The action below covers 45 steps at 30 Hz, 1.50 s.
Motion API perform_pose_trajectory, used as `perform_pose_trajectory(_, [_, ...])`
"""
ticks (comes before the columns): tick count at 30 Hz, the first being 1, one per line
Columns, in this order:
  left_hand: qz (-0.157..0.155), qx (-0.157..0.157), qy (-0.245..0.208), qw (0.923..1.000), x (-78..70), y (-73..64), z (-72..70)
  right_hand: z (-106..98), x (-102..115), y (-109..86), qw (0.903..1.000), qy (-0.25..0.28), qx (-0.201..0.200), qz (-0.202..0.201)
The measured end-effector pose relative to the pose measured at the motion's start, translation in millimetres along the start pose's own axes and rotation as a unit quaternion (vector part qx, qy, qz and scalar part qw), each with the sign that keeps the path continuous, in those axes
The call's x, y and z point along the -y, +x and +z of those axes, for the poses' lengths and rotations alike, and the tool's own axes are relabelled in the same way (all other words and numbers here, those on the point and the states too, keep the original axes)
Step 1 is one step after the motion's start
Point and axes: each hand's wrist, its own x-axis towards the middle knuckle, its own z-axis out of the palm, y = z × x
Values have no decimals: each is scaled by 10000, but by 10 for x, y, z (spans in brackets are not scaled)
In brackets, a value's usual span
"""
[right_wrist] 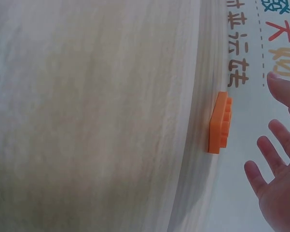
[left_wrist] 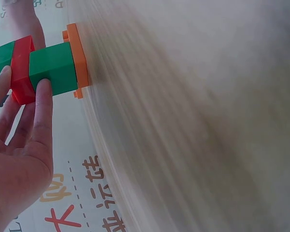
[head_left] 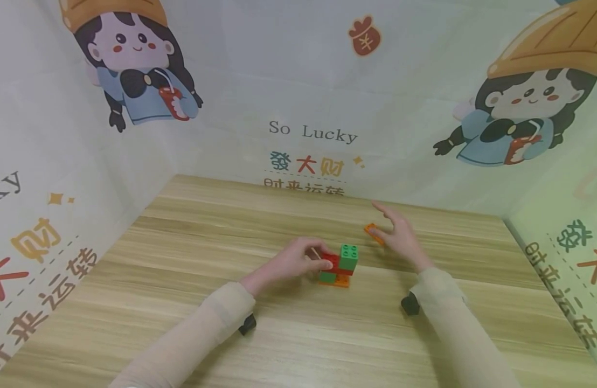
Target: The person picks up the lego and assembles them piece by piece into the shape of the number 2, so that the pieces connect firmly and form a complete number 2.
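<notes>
A small stack of toy bricks stands on the table. At its bottom lies a thin orange brick [head_left: 344, 282], then a green brick [left_wrist: 53, 70], a red brick [left_wrist: 21, 72] and, at the top right, another green brick [head_left: 348, 258]. My left hand [head_left: 298, 257] holds the stack from the left, thumb on one side and fingers on the other, around the red and lower green bricks. My right hand [head_left: 400, 237] hovers with spread fingers over a loose thin orange brick [right_wrist: 218, 124]. In the right wrist view a gap shows between those fingers and the brick.
The wood-grain table [head_left: 192, 231] is bounded at the back and sides by a printed white cloth [head_left: 230, 81]. Dark wrist devices [head_left: 410, 304] sit under both sleeves. The loose orange brick lies behind and to the right of the stack.
</notes>
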Motion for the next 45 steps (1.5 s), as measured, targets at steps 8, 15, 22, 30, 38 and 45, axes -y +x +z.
perform_pose_trajectory(8, [-18,13,-107,9999,7,3,6,14,-74,21,9991,-309,302,-51])
perform_pose_trajectory(15, [-37,11,-117,9999,-4,-4,5,25,-127,26,9972,-582,474,-24])
perform_pose_trajectory(22, [-28,38,-113,9999,-5,2,0,18,-164,19,9950,-669,691,278])
perform_pose_trajectory(30, [-76,54,-91,9999,4,-5,-2,25,-199,-5,9939,-780,711,320])
perform_pose_trajectory(38, [-80,39,-104,9999,-8,-8,-10,48,-159,-15,9919,-1035,651,347])
perform_pose_trajectory(45, [-83,33,-41,10000,6,-11,-1,86,-183,15,9913,-1113,619,344])
